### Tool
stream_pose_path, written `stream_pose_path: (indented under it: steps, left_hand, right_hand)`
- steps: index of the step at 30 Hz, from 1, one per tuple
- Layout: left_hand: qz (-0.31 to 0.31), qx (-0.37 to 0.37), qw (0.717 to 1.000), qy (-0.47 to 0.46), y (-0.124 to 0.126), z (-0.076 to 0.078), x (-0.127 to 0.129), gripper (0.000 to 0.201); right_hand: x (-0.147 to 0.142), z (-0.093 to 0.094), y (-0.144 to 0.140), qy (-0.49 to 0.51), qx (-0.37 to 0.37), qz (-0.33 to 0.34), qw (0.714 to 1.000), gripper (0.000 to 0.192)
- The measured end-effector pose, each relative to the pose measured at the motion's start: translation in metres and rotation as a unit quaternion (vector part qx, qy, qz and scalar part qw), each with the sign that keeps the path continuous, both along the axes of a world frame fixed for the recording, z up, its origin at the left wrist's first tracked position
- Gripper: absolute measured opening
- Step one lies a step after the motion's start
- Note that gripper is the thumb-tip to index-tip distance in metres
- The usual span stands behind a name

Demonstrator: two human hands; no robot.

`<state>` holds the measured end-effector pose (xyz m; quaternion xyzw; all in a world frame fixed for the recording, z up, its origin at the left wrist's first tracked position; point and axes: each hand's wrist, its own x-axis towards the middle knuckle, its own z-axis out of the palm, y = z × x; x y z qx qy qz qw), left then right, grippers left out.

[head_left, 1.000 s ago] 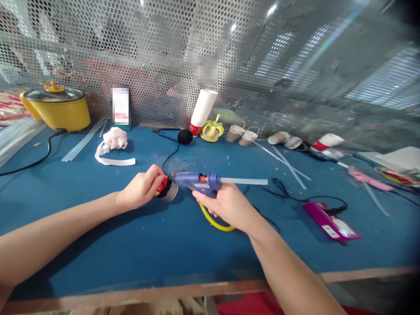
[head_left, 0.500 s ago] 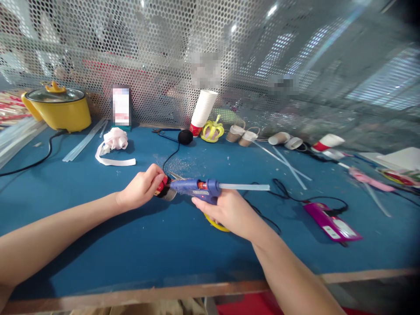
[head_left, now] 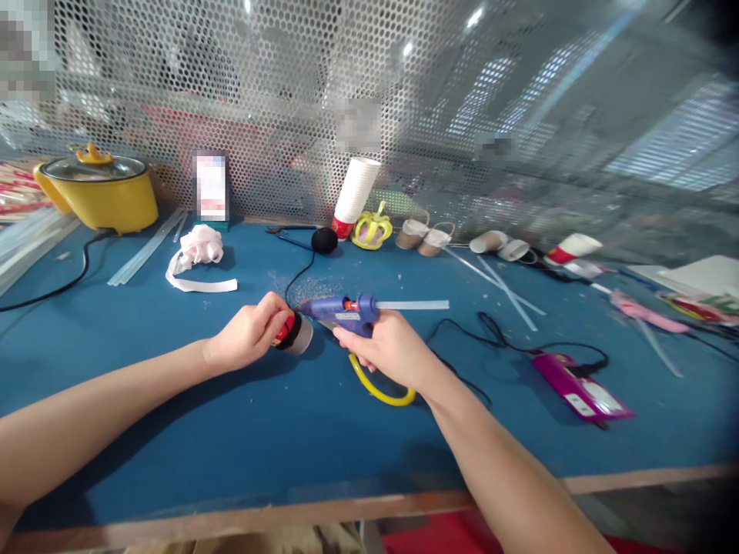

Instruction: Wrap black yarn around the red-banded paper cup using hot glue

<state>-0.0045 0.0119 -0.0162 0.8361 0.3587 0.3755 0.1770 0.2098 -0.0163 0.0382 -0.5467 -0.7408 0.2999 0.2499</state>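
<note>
My left hand (head_left: 248, 334) grips a small paper cup (head_left: 295, 333) lying on its side on the blue table (head_left: 242, 431); the cup shows a red band, a black band and a grey end. My right hand (head_left: 388, 348) holds a blue glue gun (head_left: 342, 309) level, its nozzle pointing left at the top of the cup. A clear glue stick (head_left: 411, 305) sticks out of the gun's back to the right. A yellow curved strip (head_left: 378, 391) lies under my right hand. The gun's black cord (head_left: 462, 377) trails off to the right.
A yellow pot (head_left: 97, 192) stands back left with clear glue sticks (head_left: 147, 248) beside it. White ribbon (head_left: 199, 254), a stack of white cups (head_left: 353, 192), a yellow crown (head_left: 372, 228), several cut cups (head_left: 427, 237) and a magenta device (head_left: 580, 386) lie around. Perforated mesh (head_left: 404, 92) backs the table.
My right hand and the glue gun rose a little and shifted left, uncovering more of the yellow strip. My left hand and the cup stayed put.
</note>
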Motion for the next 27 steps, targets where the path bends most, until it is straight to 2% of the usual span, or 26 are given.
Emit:
stream_pose_path:
  steps: [7, 9, 11, 14, 17, 20, 24, 27]
  left_hand:
    - [0.006, -0.019, 1.000, -0.010, 0.000, 0.000, 0.000, 0.013]
    - [0.010, -0.026, 0.999, -0.015, 0.000, 0.000, 0.000, 0.013]
    - [0.011, -0.027, 0.999, -0.020, -0.001, 0.001, 0.000, 0.013]
    - [0.011, -0.018, 1.000, -0.023, -0.002, 0.001, -0.001, 0.013]
    - [0.006, 0.007, 1.000, -0.030, -0.003, 0.001, -0.001, 0.011]
    - [-0.004, 0.043, 0.998, -0.044, -0.004, 0.001, -0.002, 0.010]
    - [-0.024, 0.085, 0.995, -0.056, -0.004, 0.003, -0.002, 0.009]
    - [-0.041, 0.109, 0.992, -0.050, -0.006, 0.004, -0.002, 0.009]
  right_hand:
    - [0.004, 0.003, 0.006, 0.081, -0.080, -0.019, 0.993, 0.019]
    - [0.012, 0.003, 0.016, 0.128, -0.062, -0.052, 0.988, 0.019]
    - [0.024, 0.001, 0.033, 0.156, -0.014, -0.112, 0.981, 0.018]
    - [0.044, -0.008, 0.063, 0.079, 0.028, -0.196, 0.977, 0.017]
    - [0.057, -0.023, 0.084, 0.036, 0.010, -0.217, 0.976, 0.027]
    - [0.061, -0.033, 0.093, 0.002, -0.001, -0.213, 0.977, 0.034]
    - [0.051, -0.027, 0.092, -0.042, 0.028, -0.194, 0.980, 0.036]
    - [0.029, -0.015, 0.087, -0.059, 0.057, -0.166, 0.983, 0.037]
